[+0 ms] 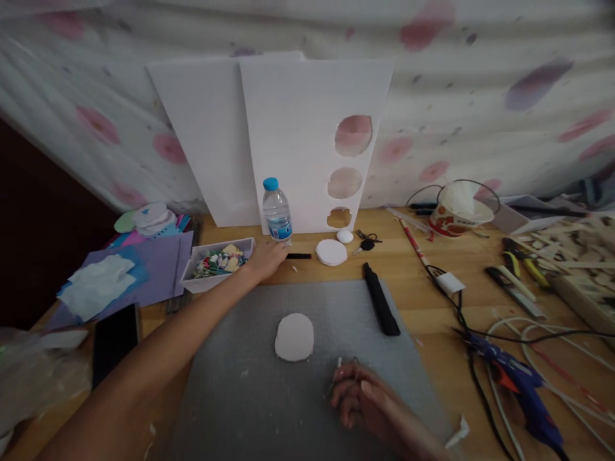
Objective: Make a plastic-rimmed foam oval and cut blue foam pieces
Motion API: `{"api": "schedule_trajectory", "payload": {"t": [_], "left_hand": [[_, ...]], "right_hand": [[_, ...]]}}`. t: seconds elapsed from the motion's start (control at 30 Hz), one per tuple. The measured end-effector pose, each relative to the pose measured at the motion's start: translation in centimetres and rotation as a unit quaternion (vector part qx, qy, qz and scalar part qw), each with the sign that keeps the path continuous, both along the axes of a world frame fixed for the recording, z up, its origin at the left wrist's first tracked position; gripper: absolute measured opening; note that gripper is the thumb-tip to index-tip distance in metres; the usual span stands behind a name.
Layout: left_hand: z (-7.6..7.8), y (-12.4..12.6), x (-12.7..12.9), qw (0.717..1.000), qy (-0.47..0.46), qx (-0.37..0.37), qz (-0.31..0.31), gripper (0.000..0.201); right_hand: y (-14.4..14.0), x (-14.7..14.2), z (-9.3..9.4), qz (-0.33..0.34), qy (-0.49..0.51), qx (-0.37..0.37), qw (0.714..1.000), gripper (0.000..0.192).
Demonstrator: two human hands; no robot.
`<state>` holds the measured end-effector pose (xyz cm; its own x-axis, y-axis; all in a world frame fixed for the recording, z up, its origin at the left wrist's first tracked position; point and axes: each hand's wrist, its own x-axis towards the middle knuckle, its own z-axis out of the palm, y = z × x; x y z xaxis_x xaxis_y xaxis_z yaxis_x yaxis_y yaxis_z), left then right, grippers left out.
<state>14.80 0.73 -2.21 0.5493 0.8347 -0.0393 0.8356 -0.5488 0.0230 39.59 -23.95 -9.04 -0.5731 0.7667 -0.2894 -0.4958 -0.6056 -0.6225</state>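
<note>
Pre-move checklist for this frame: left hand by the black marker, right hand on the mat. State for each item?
1. Left hand at the black marker: ok, fingertips at its near end; grip cannot tell.
2. Water bottle upright, capped: ok, but close beside the left hand.
3. White foam disc flat on the grey mat, apart from both hands: ok.
4. Right hand contents: cannot tell, fingers curled around something small and thin.
5. Black cutter on the mat's right edge, apart from both hands: ok.
6. Glue gun cable clear of the mat: ok.
</note>
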Motion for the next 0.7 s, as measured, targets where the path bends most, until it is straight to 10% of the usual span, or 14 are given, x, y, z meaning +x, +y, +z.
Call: {"api": "schedule_trajectory", "payload": {"t": [0.27, 0.47, 0.57, 0.7], "left_hand": [[0.3, -2.5, 1.9, 0.992, -0.104, 0.001, -0.068, 0.026], [1.5, -13.4, 1.0, 0.966, -0.237, -0.098, -0.038, 0.037], [2.1, -18.9, -0.1, 0.86, -0.434, -0.265, 0.048, 0.031], [2.8, -23.2, -1.5, 0.798, -0.52, -0.279, 0.123, 0.028]], "right_hand": [[-0.1, -0.3, 1.0, -0.02, -0.024, -0.022, 0.999, 0.047], [1.0, -2.4, 2.4, -0.092, -0.072, -0.005, 0.993, 0.043], [1.5, -4.4, 2.9, -0.102, -0.084, -0.004, 0.991, 0.044], [0.9, -6.6, 4.0, -0.049, -0.097, 0.056, 0.992, 0.043]]}}
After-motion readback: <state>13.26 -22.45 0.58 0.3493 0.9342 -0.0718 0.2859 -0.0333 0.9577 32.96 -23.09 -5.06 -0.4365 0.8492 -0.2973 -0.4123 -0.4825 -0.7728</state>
